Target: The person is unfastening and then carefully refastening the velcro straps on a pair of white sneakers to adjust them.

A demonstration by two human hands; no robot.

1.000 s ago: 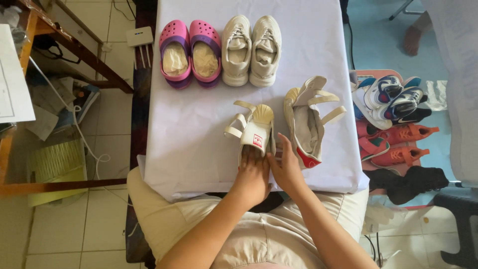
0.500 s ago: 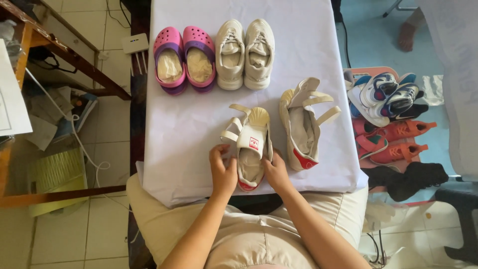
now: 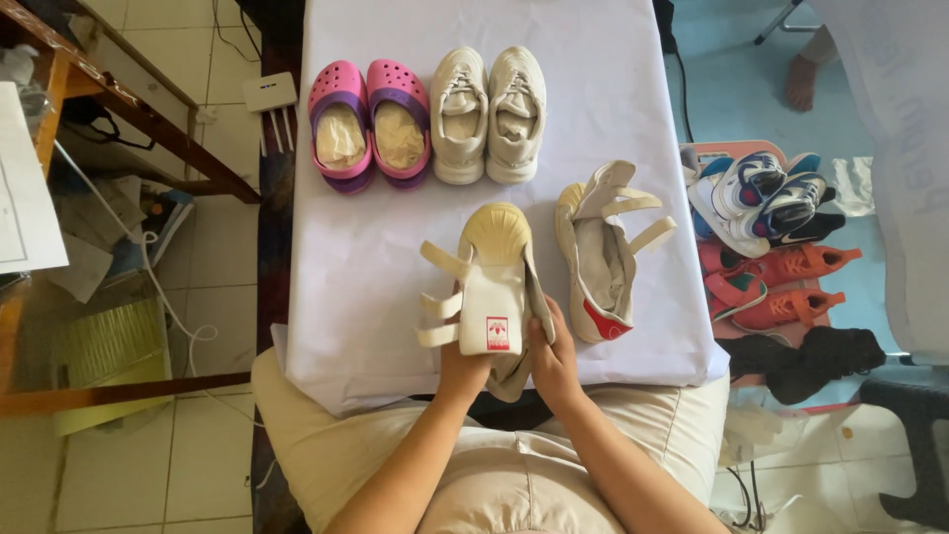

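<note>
Hands, left hand (image 3: 463,368) and right hand (image 3: 556,358), loosely clasp cream strapped leather sneaker (image 3: 491,287) at white table's (image 3: 356,267) near edge; loose hold risks dropping it.

A: What colour was the shoe (image 3: 491,287) that was held?

B: Cream, with a yellowed toe cap and a small red mark on its white tongue. Its mate (image 3: 596,259) was cream too, with a red patch at the heel.

A: And the table (image 3: 603,89)?

B: Covered in plain white. The clogs (image 3: 371,124) were pink with purple soles, stuffed with pale paper. The sneakers (image 3: 488,114) beside them were off-white all over.

A: Off to the side?

B: An orange-red pair (image 3: 781,287), a white, navy and black pair (image 3: 756,193), and something black (image 3: 811,361) on a blue floor (image 3: 741,89).
</note>
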